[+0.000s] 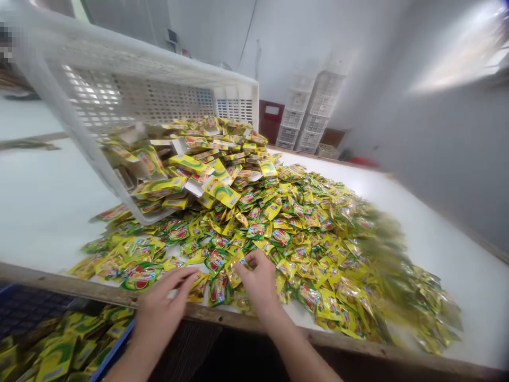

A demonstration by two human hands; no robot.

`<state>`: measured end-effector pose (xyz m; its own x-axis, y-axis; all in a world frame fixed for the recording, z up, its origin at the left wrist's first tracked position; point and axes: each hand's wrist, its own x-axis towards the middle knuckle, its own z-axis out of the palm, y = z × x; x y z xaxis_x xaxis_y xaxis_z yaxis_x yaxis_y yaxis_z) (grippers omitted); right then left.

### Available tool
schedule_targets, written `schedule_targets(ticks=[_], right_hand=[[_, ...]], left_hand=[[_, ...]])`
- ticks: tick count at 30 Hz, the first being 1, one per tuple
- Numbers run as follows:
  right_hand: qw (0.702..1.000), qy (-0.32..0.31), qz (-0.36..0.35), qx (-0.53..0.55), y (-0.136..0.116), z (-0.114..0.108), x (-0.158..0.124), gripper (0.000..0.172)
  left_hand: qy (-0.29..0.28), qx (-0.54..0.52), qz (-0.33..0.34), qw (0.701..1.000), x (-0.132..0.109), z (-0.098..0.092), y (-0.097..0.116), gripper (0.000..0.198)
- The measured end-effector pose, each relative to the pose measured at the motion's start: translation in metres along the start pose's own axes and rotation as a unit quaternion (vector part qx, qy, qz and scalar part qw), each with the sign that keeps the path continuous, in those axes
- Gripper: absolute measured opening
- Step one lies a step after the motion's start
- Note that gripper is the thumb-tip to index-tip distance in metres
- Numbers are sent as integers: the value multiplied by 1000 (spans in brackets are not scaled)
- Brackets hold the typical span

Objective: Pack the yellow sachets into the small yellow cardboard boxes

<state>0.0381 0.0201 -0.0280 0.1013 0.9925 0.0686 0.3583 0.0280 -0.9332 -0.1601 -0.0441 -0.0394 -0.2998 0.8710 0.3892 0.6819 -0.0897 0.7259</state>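
A wide heap of small glossy yellow and green sachets (280, 237) covers the white table in front of me. My left hand (167, 297) is at the near edge of the heap, thumb and fingers drawn together at the edge of a yellow sachet (199, 289). To its right, my right hand (260, 278) has curled fingers, its thumb and fingertips pinching at another yellow sachet (234, 269). Behind them, flat yellow and green cartons (221, 191), some with open white flaps, spill from a tipped white plastic crate (159, 58).
A blue crate (115, 347) with yellow cartons stands below the table's wooden edge (214, 314) at lower left. Tall stacks of white crates (318, 111) stand by the back wall, beside a dark red box (270, 122). Sachets at the far right are blurred.
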Motion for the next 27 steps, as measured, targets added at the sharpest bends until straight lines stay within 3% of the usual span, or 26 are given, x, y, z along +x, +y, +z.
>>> schedule_targets(ticks=[2,4,6,11,14,17,19,23,27], right_hand=[[998,14,-30,-48,10,2,-2,10],[995,10,-64,-76,18,-1,-4,8],[991,10,-93,-101,22,-3,-7,9],[984,-15,-119,-134,20,-1,-12,30],[981,-50,-144,-120,18,-10,-15,23],[982,-82,-151,-73,19,-35,-19,19],[984,-89,-140,-58,24,-58,-22,17],[982,-64,-151,-93,46,-101,-33,22],[985,6,-123,-122,86,-116,-48,15]], left_hand=[[-126,-33,-14,991,19,31,11,20],[-186,-42,-18,982,33,57,21,16],[-208,-46,-17,977,37,71,25,9],[-213,-62,-17,975,19,63,25,2],[-212,-82,-15,974,11,53,34,6],[-231,-117,2,966,23,47,48,12],[-186,-123,9,975,45,48,54,15],[-3,-94,-11,996,107,57,53,11],[125,-110,-40,985,163,72,50,18]])
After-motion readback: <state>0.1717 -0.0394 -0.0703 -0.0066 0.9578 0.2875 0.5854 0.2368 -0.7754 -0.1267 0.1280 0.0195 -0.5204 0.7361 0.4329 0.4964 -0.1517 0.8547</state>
